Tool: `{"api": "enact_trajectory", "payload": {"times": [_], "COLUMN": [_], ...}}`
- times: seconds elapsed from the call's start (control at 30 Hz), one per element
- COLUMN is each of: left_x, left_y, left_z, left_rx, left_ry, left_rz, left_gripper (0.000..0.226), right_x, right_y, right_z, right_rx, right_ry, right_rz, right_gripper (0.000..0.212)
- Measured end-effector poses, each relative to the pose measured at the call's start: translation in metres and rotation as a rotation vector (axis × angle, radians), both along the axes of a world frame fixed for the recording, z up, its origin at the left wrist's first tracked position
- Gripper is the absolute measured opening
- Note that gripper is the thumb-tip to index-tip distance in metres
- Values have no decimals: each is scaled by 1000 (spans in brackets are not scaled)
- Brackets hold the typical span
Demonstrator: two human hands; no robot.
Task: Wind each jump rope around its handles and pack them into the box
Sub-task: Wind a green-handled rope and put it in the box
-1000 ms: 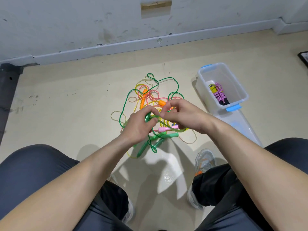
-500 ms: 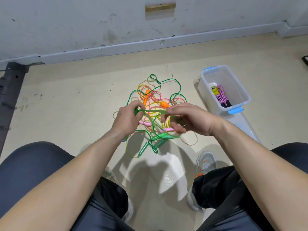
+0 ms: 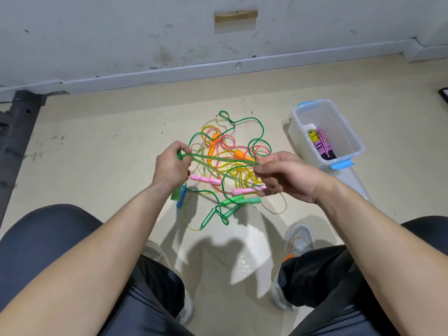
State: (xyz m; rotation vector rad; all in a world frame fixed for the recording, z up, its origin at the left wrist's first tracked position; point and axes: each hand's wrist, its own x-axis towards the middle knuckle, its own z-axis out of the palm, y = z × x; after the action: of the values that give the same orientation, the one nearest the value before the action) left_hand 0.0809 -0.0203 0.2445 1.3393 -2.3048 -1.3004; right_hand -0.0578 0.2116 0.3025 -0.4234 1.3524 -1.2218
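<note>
The left hand grips one end of a green rope. The right hand pinches its strands, stretched between them. Winding likely goes best taut, with the turns laid snugly. Under both hands, the pile shows two pink handles and two orange handles. Beyond the right hand, one box holds one wound rope.

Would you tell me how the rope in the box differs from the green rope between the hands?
The boxed rope is pink cord wound tight round its handles; the green rope is loose, stretched in strands. The boxed rope lies untouched in the box; the green rope is held by the left hand and right hand above the pile. Both are jump ropes.
</note>
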Motion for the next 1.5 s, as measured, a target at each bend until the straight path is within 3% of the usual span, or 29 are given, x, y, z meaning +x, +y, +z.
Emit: {"api": "enact_trajectory", "payload": {"times": [0.1,0.23,0.3,0.43,0.53,0.63,0.73,0.8,0.9,1.13,1.33,1.43,1.5], "left_x": [-1,-1,-2,-8,-11,-11,-10,-10,-9,-8,-7,-6,-5], "left_y": [2,5,8,17,27,42,53,55,55,56,39,21,14], "left_z": [3,7,10,20,30,40,47,49,50,52,43,30,23], "left_rx": [-22,-82,-99,-43,7,11,62,89,112,127,-34,-132,-144], "left_ry": [5,8,18,131,239,307,364,393,425,474,384,302,252], "left_rz": [9,6,-4,-6,-131,-257,-323,-357,-409,-465,-345,-180,-67], "left_gripper": [15,17,17,17,19,23,24,25,23,19,26,21,18], "right_x": [0,7,10,10,14,19,17,13,9,16,13,8,-3], "right_y": [3,6,5,4,-2,-15,-21,-22,-24,-30,-26,-20,-14], "right_z": [3,-7,-11,-12,-11,-12,-12,-13,-16,-20,-9,-14,-25], "right_rx": [245,674,737,605,396,369,385,323,200,24,24,78,170], "right_ry": [175,244,284,349,623,974,1134,1143,1073,994,806,579,561], "right_rz": [170,260,259,287,378,397,224,65,-3,62,94,-151,-325], "right_gripper": [23,59,53,28,10,29,51,60,67,18,40,40,43]}}
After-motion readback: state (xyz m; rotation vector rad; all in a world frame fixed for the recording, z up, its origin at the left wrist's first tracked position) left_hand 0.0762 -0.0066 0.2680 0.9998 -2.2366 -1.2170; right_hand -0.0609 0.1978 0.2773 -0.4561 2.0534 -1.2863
